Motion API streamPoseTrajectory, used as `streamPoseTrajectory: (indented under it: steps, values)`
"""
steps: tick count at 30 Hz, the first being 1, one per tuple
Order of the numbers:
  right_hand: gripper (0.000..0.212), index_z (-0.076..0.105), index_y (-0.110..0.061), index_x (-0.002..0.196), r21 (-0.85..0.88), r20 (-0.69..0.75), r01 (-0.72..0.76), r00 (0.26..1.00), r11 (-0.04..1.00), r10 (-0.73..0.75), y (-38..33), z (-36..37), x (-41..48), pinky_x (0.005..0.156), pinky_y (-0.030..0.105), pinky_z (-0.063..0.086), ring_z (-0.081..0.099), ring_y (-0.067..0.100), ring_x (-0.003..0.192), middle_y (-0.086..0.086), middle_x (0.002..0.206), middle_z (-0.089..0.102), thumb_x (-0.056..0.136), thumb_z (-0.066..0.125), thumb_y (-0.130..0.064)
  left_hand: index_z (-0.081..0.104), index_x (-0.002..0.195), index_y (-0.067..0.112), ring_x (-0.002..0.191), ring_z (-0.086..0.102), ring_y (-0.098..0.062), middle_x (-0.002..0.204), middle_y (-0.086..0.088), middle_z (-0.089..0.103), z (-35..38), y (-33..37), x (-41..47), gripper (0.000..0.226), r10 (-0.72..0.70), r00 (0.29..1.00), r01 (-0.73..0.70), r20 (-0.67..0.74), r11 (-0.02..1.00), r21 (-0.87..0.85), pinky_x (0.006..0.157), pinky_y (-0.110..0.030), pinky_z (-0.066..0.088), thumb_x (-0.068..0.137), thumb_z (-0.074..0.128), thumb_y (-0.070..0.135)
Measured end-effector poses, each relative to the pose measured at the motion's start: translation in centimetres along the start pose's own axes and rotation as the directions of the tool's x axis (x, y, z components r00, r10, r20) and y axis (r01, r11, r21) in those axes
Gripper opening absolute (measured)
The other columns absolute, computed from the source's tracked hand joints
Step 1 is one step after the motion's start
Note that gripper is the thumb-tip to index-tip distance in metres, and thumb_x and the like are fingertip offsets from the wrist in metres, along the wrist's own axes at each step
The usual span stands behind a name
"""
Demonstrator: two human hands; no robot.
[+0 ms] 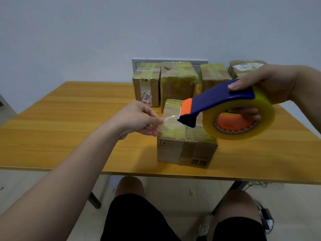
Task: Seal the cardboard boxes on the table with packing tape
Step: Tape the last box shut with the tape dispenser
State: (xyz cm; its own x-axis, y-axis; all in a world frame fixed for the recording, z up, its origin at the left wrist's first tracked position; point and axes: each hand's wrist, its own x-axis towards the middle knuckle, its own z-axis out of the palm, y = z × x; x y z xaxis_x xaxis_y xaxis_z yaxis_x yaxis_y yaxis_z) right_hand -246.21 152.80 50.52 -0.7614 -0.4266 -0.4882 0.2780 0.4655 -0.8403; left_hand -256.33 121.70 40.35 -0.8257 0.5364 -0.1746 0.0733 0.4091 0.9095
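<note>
A cardboard box (180, 150) with yellowish tape over its top sits near the table's front edge. Above it my right hand (265, 84) holds a blue and orange tape dispenser (217, 103) loaded with a yellow-tinted tape roll (260, 122), thumb on the blue handle, fingers through the core. My left hand (139, 119) pinches the free end of the clear tape (169, 119), stretched from the dispenser's orange cutter to the left over the box top.
Several taped cardboard boxes stand in a row at the table's back: one with a red sticker (146, 87), a taller one (178, 82), and two more at the right (214, 77) (245, 68). The wooden table (69, 122) extends left. My knees are under the front edge.
</note>
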Motion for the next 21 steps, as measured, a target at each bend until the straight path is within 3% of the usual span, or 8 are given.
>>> streamPoseTrajectory:
  steps: [2, 6, 9, 11, 15, 21]
  values:
    - [0.044, 0.075, -0.005, 0.109, 0.057, 0.016, 0.005, 1.000, 0.998, -0.005, 0.4, 0.0, -0.2, 0.063, 0.041, 0.058, 0.065, 0.031, 0.061, 0.018, 0.068, 0.064, 0.090, 0.060, -0.042, 0.071, 0.092, 0.003, 0.064, 0.075, -0.016, 0.078, -0.014, 0.078, -0.3, -0.1, 0.3, 0.013, -0.002, 1.000, 0.002, -0.004, 0.999, -0.033, 0.051, -0.019, 0.056, 0.091, 0.079, 0.014]
    - [0.056, 0.075, -0.012, 0.120, 0.225, -0.034, 0.088, 0.996, 0.970, -0.083, 2.0, 0.6, -0.2, 0.074, 0.040, 0.062, 0.076, 0.030, 0.084, 0.015, 0.097, 0.077, 0.079, 0.083, -0.049, 0.072, 0.090, 0.005, 0.063, 0.073, -0.014, 0.079, -0.014, 0.077, -0.8, -0.2, 0.8, 0.012, -0.011, 1.000, 0.010, -0.004, 0.996, -0.093, 0.051, -0.019, 0.056, 0.090, 0.079, 0.014]
    - [0.061, 0.058, -0.003, 0.140, 0.213, 0.106, 0.123, 0.983, 0.969, -0.149, 2.8, 1.2, -0.1, 0.079, 0.045, 0.058, 0.072, 0.036, 0.079, 0.017, 0.077, 0.071, 0.098, 0.061, -0.048, 0.074, 0.092, 0.005, 0.064, 0.073, -0.015, 0.082, -0.015, 0.077, -1.0, -0.1, 0.9, 0.010, -0.009, 0.999, 0.013, 0.046, 0.996, -0.086, 0.051, -0.020, 0.056, 0.091, 0.078, 0.014]
    - [0.066, 0.046, 0.000, 0.147, 0.232, 0.123, 0.109, 0.982, 0.967, -0.140, 2.9, 1.1, -0.4, 0.074, 0.044, 0.056, 0.066, 0.034, 0.070, 0.016, 0.069, 0.063, 0.101, 0.057, -0.046, 0.075, 0.092, 0.007, 0.066, 0.074, -0.017, 0.085, -0.017, 0.078, -1.2, -0.1, 0.7, 0.009, -0.019, 0.995, 0.025, 0.094, 0.998, -0.058, 0.052, -0.021, 0.056, 0.092, 0.077, 0.016]
    - [0.060, 0.053, 0.001, 0.140, 0.207, 0.138, 0.085, 0.984, 0.975, -0.115, 2.8, 0.6, -1.1, 0.062, 0.034, 0.053, 0.060, 0.021, 0.059, 0.009, 0.067, 0.062, 0.101, 0.059, -0.044, 0.077, 0.088, 0.012, 0.069, 0.076, -0.018, 0.091, -0.019, 0.078, -1.3, 0.3, 0.5, 0.010, -0.044, 0.981, 0.044, 0.191, 0.999, 0.006, 0.053, -0.022, 0.058, 0.091, 0.079, 0.021]
    - [0.053, 0.073, -0.007, 0.116, 0.090, 0.083, 0.010, 0.996, 0.996, -0.017, 0.7, 1.3, -0.7, 0.055, 0.032, 0.050, 0.057, 0.018, 0.053, 0.008, 0.061, 0.060, 0.085, 0.074, -0.051, 0.070, 0.091, 0.012, 0.073, 0.078, -0.020, 0.086, -0.014, 0.079, -0.7, 0.2, 1.1, 0.017, -0.047, 0.984, 0.022, 0.173, 0.989, 0.147, 0.054, -0.021, 0.057, 0.092, 0.078, 0.027]
